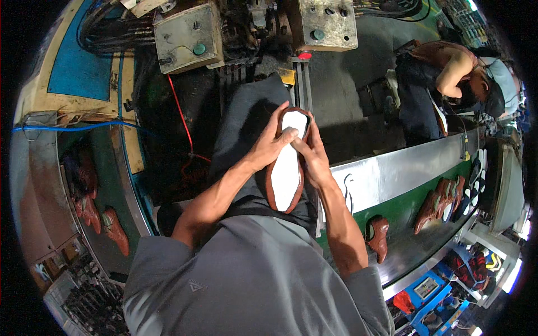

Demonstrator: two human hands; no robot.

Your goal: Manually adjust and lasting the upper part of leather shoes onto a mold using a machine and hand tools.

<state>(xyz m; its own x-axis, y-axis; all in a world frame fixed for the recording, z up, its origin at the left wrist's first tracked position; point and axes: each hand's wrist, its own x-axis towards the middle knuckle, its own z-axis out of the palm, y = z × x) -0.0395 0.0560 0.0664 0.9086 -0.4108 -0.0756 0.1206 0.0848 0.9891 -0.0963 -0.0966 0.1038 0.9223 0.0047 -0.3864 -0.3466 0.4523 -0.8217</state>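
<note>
Green surface (400,207) at right; left hand (270,144) and right hand (315,158) grip upturned shoe (286,178)

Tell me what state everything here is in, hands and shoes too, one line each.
Held shoe: bottom up
Left hand: gripping, thumb on white bottom
Right hand: gripping, thumb on white bottom
Lone brown shoe on the right: unheld, touching no other
Left control box: closed
Right control box: closed
Co-worker: bent forward

Brown shoe (284,168): held bottom up, just beyond the grey shirt (255,271)
White underside (287,176): long, slimmer in the middle, framed by brown edging
Toe end (284,205): tapered, nearest the grey shirt
Heel end (295,117): rounded, farthest from the grey shirt
</note>
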